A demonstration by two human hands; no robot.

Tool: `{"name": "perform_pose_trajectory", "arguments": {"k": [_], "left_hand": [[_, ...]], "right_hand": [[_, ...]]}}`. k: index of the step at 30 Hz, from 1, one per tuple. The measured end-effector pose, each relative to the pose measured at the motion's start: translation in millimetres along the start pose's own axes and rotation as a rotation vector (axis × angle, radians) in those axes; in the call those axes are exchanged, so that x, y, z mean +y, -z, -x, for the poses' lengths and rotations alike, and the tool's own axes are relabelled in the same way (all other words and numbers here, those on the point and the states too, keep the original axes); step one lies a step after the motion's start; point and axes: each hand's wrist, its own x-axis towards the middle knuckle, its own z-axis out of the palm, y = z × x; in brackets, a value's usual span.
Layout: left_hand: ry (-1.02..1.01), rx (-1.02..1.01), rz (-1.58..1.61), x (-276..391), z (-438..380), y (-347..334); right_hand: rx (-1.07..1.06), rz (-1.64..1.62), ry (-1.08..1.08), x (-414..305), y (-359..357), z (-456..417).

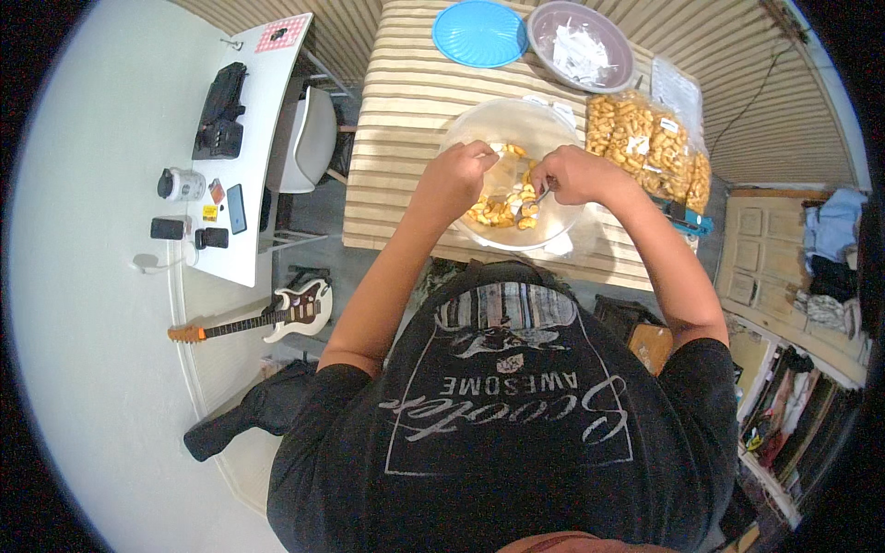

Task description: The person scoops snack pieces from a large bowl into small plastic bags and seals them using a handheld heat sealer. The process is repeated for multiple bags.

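Note:
A large translucent plastic tub [515, 238] stands near the table's front edge, with curved yellow-brown snack pieces [492, 211] in its bottom. Over its left side, my left hand [462, 176] pinches the edge of what looks like a clear plastic bag [503, 173]. My right hand [568, 174] grips the handle of a metal spoon [543, 196] over the tub's right side; the spoon's bowl is among the snack pieces. Whether those pieces lie inside the bag or loose in the tub, I cannot tell fully.
Filled clear bags of snacks [632, 135] lie right of the tub, by a teal tool or device [702, 224]. Behind stand a blue plastic lid [479, 33] and a mauve basin [539, 34] holding white packets [579, 52]. A white chair [314, 142] is left of the table.

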Motion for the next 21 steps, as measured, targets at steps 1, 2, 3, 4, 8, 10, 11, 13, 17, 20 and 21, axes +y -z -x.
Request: {"name": "perform_pose_trajectory", "arguments": {"k": [1,2,3,4,8,10,11,13,17,20,21], "left_hand": [[0.012,-0.005,0.021,1.3,-0.2,0.5],[0.013,-0.02,0.038,1.3,-0.5,-0.5],[0.012,-0.035,0.053,0.8,-0.7,-2.1],[0.012,-0.051,0.07,-0.1,-0.4,-3.9],[-0.018,-0.099,0.092,0.7,-2.1,-11.9],[-0.044,-0.103,0.095,3.2,-1.7,-12.0],[-0.054,-0.105,0.097,4.2,-1.9,-11.7],[-0.075,-0.109,0.101,6.3,-2.8,-10.7],[-0.027,-0.144,0.086,5.9,-1.9,-10.4],[0.014,-0.137,0.074,4.1,-1.2,-11.3],[0.025,-0.126,0.078,2.4,-1.6,-12.8]], "right_hand": [[0.006,-0.022,-0.006,-5.3,9.8,6.5],[0.012,-0.044,-0.012,-11.8,20.7,13.2],[0.02,-0.067,-0.018,-17.7,29.8,18.6],[0.05,-0.082,-0.02,-23.4,37.7,21.9],[0.195,-0.025,-0.038,-28.0,43.8,21.8],[0.251,0.096,-0.057,-31.9,43.4,19.9],[0.265,0.173,-0.071,-38.4,43.4,19.0],[0.291,0.318,-0.09,-47.4,38.4,15.8],[0.363,0.496,-0.062,-60.5,21.7,8.0],[0.397,0.508,-0.06,-65.0,23.5,9.0],[0.401,0.504,-0.068,-65.8,25.3,9.8]]}}
